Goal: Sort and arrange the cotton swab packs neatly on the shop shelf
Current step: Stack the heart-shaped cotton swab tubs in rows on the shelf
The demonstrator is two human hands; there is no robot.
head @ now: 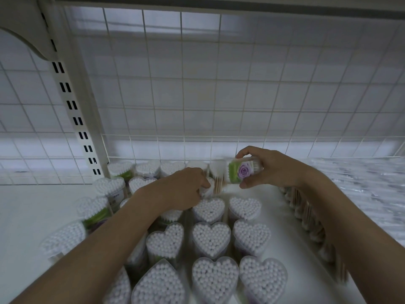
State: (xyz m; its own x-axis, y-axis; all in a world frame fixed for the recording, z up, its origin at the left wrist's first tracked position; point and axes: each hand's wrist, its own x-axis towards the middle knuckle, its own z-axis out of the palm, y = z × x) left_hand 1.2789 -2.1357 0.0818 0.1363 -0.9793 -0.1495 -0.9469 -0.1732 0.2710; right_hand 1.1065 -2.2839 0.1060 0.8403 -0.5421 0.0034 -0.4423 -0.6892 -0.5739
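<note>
Your right hand (266, 170) pinches a swab pack (243, 171) turned on its side, thumb under and fingers over, green label with a purple rose facing you, held in the air just in front of the wire grid back (197, 84). Your left hand (186, 185) curls round an upright pack (213, 183) in the back rows, right next to the lifted one; wooden sticks show through its wall. Progress, as a judgement: roughly halfway or better. The heart-shaped packs (211, 238) nearest you stand upright in fairly tidy columns on the shelf (32, 216), tips up. Left of them the packs (94, 210) are tilted and out of line, so still to fix. There is a bare gap on the shelf between the grid back and the front hearts, likely where the held pack goes. Along the right edge a row of wooden-stick packs (306, 216) lies blurred; can't tell if it is sorted.
</note>
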